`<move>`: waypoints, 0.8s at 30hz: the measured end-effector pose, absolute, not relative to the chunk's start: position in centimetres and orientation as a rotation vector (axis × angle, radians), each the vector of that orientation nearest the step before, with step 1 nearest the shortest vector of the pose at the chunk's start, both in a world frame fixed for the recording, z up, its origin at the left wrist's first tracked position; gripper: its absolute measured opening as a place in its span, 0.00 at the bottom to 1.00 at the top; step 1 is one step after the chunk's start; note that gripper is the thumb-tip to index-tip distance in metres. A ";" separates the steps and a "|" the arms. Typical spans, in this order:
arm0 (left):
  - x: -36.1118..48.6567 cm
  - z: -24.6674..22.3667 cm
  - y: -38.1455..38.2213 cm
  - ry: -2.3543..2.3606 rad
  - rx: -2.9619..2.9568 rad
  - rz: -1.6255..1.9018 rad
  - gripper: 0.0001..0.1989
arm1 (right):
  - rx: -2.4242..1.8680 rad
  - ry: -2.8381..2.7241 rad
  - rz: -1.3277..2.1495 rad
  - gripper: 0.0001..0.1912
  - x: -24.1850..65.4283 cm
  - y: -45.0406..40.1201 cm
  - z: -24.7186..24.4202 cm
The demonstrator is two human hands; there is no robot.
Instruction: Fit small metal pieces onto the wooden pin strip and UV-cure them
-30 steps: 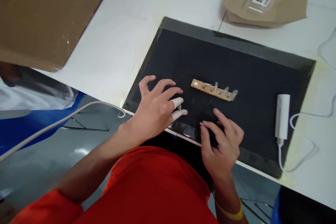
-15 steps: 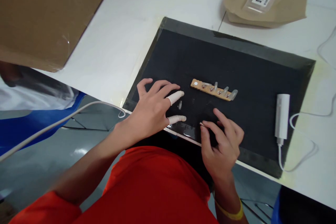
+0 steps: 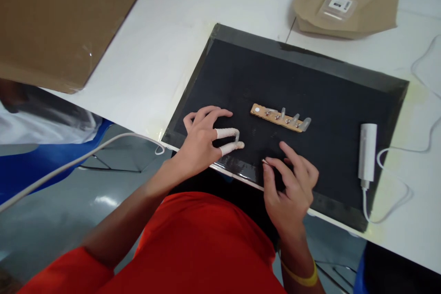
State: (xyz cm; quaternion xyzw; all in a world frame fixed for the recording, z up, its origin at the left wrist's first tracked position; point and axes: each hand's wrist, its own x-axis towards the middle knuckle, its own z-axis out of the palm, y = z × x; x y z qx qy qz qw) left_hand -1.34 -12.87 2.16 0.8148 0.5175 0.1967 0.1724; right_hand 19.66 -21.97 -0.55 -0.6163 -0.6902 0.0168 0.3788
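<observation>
My left hand (image 3: 201, 142) is over the near left of a black mat (image 3: 327, 96). White finger cots cover its thumb and index finger, whose tips close on a small translucent piece (image 3: 237, 137). My right hand (image 3: 291, 183) pinches a tiny, thin, shiny piece (image 3: 264, 161) between thumb and index finger; most of it is hidden by the fingers. Beyond both hands lies a tan strip (image 3: 261, 110) with a white dot at its left end. Several small metallic bits and translucent, tube-like pieces (image 3: 305, 124) sit along it.
A white cylindrical device (image 3: 368, 151) with a cable lies at the mat's right. At the back right stands a brown paper tray (image 3: 374, 0) holding a clear plastic box (image 3: 337, 7). A large cardboard box (image 3: 62, 18) fills the far left, with another person's sleeve (image 3: 51, 119) below it.
My left thumb and index finger have closed around the small translucent piece that lay loose between them on the mat. My right hand keeps its pinch almost unmoved.
</observation>
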 end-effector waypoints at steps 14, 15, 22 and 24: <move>-0.9 1.0 -12.9 1.540 2.219 0.642 0.05 | -1.573 -1.744 -0.021 0.07 19.6 -21.9 -1.0; -0.8 1.0 -12.9 1.544 2.210 0.644 0.05 | -1.572 -1.736 -0.024 0.07 19.7 -21.9 -1.1; -0.9 1.0 -12.9 1.454 2.268 0.743 0.05 | -1.548 -1.713 0.040 0.06 19.8 -22.0 -0.9; -0.7 1.2 -12.9 1.374 2.330 0.784 0.04 | -1.524 -1.725 0.055 0.06 20.1 -21.9 -0.5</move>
